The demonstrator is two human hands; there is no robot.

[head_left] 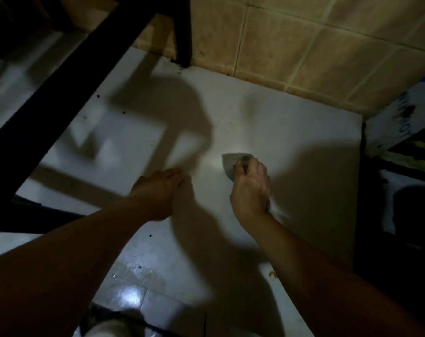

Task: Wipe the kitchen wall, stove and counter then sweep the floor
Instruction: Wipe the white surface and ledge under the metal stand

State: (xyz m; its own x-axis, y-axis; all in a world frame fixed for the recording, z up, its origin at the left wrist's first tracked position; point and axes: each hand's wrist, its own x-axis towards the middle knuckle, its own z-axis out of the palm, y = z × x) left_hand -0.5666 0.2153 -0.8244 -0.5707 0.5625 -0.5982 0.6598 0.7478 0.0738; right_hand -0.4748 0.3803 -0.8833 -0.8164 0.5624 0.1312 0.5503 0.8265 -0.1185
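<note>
Grey cloth (232, 164) — right hand (250, 190) apparently grips it.

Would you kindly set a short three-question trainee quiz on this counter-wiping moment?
1. True or false: the right hand grips a grey cloth.
2. Which surface does the left hand rest on: A) tiled wall, B) white counter, C) floor?
3. Fill in: the black post meets the counter beside the ____ wall.

Key: 1 true; 2 B; 3 tiled.
</note>
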